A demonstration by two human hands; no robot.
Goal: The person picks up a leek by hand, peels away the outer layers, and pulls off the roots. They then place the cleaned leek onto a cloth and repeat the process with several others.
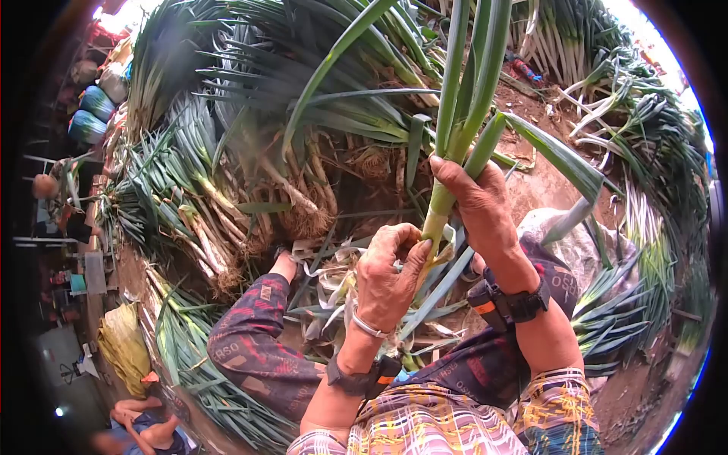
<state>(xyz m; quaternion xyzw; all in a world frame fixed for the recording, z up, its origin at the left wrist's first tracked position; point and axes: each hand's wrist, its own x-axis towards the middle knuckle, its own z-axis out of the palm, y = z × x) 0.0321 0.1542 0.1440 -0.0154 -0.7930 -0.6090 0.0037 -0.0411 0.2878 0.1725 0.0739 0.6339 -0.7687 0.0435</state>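
Observation:
A large green onion stalk (438, 208) stands upright in front of me, its green leaves fanning out at the top. My right hand (481, 201) is wrapped round it just below where the leaves split. Lower on the pale stem, my left hand (388, 277) pinches the stalk between thumb and fingers. The stalk's lower end is partly hidden behind my left hand. Beneath both hands, between my legs, lies a heap of peeled leaves and husks (334, 280).
Rooted onion bundles (220, 220) lie ahead and to the left, with more piles (652, 144) along the right. A whitish sack (599, 246) sits by my right knee. A yellow cloth (123, 345) lies at left; another person (148, 428) sits at lower left.

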